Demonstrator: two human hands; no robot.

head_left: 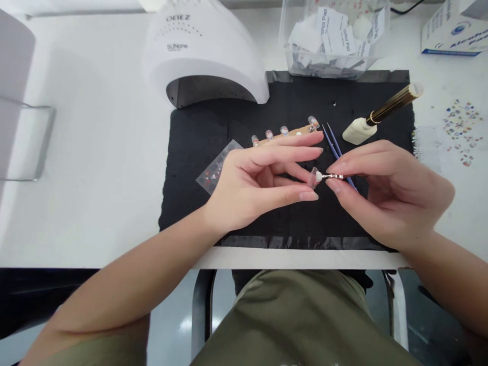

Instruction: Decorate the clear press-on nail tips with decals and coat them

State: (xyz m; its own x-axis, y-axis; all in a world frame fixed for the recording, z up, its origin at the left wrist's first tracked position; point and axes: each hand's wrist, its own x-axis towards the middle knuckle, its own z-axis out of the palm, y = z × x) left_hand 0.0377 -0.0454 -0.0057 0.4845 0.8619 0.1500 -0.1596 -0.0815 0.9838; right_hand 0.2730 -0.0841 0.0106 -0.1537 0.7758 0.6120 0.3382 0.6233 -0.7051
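Here's the left hand (pixel 247 185) over the black mat (pixel 194 213), thumb and a bent finger closed on a clear nail tip (pixel 313 178) with a white patch at its inner end. And the right hand (pixel 392 195) comes in from the other side, thumb and forefinger pinching a small metal charm (pixel 335 176) that reaches across to that tip, between the two hands. Just below the right fingertips in view, blue tweezers (pixel 334 144) lie slanting on the mat, partly behind that hand. Beyond the left hand, a tan strip (pixel 303 130) carries a row of decorated nails (pixel 284 131), and a clear sheet (pixel 213 175) dotted with bits pokes out beside the wrist. A bottle (pixel 359 131) with a gold-and-dark cap leans near the tweezers. At the back of the bench (pixel 91 142) sit a white lamp (pixel 213 46), a tub (pixel 328 63) of alcohol pads and a box (pixel 450 33); loose gems (pixel 461 127) are scattered at the right.
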